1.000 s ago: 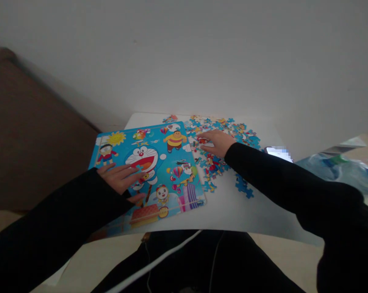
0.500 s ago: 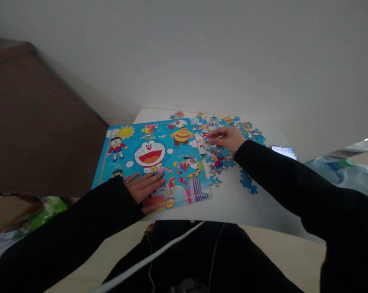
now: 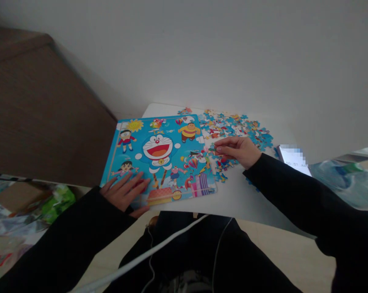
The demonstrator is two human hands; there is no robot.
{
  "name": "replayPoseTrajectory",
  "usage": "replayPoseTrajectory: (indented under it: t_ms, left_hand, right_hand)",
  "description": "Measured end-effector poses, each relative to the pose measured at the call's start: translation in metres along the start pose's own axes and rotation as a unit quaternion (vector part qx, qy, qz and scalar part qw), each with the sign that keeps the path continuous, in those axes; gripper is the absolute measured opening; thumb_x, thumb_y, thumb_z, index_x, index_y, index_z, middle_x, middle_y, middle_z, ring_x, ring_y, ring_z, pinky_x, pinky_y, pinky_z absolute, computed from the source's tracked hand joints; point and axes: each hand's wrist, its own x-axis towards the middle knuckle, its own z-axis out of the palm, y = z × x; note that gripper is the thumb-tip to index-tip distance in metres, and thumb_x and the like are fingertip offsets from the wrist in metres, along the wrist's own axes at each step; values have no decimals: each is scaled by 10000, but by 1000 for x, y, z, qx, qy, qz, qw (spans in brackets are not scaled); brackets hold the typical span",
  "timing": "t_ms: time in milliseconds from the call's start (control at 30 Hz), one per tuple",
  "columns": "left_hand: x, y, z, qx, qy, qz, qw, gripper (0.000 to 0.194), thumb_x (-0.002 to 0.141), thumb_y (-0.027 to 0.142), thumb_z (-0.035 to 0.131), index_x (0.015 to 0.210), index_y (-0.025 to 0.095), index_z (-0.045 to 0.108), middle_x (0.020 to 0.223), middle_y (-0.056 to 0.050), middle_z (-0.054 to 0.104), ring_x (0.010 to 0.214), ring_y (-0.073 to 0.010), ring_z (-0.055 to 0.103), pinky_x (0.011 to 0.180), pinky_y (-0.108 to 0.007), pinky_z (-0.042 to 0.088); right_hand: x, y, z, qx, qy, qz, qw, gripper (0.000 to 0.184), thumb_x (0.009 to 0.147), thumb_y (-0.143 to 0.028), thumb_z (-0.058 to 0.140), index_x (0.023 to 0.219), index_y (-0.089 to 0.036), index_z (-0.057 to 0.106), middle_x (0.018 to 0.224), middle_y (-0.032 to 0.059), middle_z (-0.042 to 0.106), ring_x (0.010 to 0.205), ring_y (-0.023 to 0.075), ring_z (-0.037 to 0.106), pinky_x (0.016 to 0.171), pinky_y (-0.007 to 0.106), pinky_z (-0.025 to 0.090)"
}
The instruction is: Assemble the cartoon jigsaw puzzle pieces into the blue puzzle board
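A blue puzzle board [image 3: 168,138] with a big smiling cartoon cat and smaller figures lies flat on the white table. My left hand [image 3: 125,190] rests on its lower left part, fingers spread and covering some of the picture. Just past the board's right edge, my right hand [image 3: 238,150] holds a small puzzle piece [image 3: 212,149] pinched between thumb and fingertips. Beneath and behind that hand spreads a heap of loose puzzle pieces [image 3: 237,126], mostly blue with bits of red and yellow. My right hand and sleeve hide some of them.
A phone [image 3: 293,158] with a lit screen lies at the table's right side, beyond my forearm. Clear plastic wrapping [image 3: 345,179] sits farther right. A brown wooden cabinet [image 3: 49,110] stands at left, above bags and packaging [image 3: 55,203]. A white cable [image 3: 159,249] crosses my lap.
My left hand has slid left across the board, uncovering more of the picture's lower middle. My right hand, still pinching, has drawn slightly nearer me. The whole view has shifted a little.
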Motion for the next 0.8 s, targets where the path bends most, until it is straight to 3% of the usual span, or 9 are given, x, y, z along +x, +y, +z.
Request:
replayPoseTrajectory:
  t_ms: [133, 400, 500, 700, 800]
  left_hand:
    - [-10, 1, 7, 4, 5, -40, 999, 491, 839, 468, 436, 1205, 167, 563, 1274, -132, 539, 1147, -322, 523, 868, -459, 413]
    - [-9, -2, 6, -12, 16, 12, 1000, 477, 852, 463, 418, 1181, 163, 588, 1255, -120, 557, 1135, -323, 531, 887, -456, 407]
    - [-5, -5, 6, -14, 3, 26, 1000, 446, 840, 455, 435, 1181, 215, 591, 1247, -87, 568, 1130, -307, 538, 941, -469, 366]
    - [4, -8, 8, 4, -2, 74, 997, 468, 819, 462, 421, 1180, 222, 598, 1222, -103, 582, 1125, -333, 536, 911, -520, 364]
    - [5, -10, 5, 9, -61, 73, 995, 468, 821, 424, 429, 1212, 214, 576, 1257, -105, 553, 1148, -339, 518, 876, -524, 401]
  right_hand:
    - [-2, 2, -2, -20, -5, 6, 1000, 325, 545, -355, 795, 791, -174, 684, 703, 32, 694, 665, 154, 665, 549, 237, 547]
    - [-27, 27, -37, -147, -16, 84, 985, 270, 565, -344, 751, 768, -182, 678, 652, 20, 681, 536, 115, 609, 493, 223, 503]
    - [-35, 36, -49, -238, -7, 51, 970, 249, 615, -371, 701, 777, -183, 678, 626, 21, 671, 525, 134, 607, 499, 252, 503]
    - [-22, 24, -62, -474, 11, -106, 874, 255, 783, -410, 558, 864, -209, 692, 732, 39, 695, 643, 168, 642, 629, 298, 523]
    - [5, 15, -62, -564, -13, -190, 804, 357, 861, -418, 464, 1078, -204, 649, 1033, 83, 677, 922, 218, 634, 835, 370, 498]
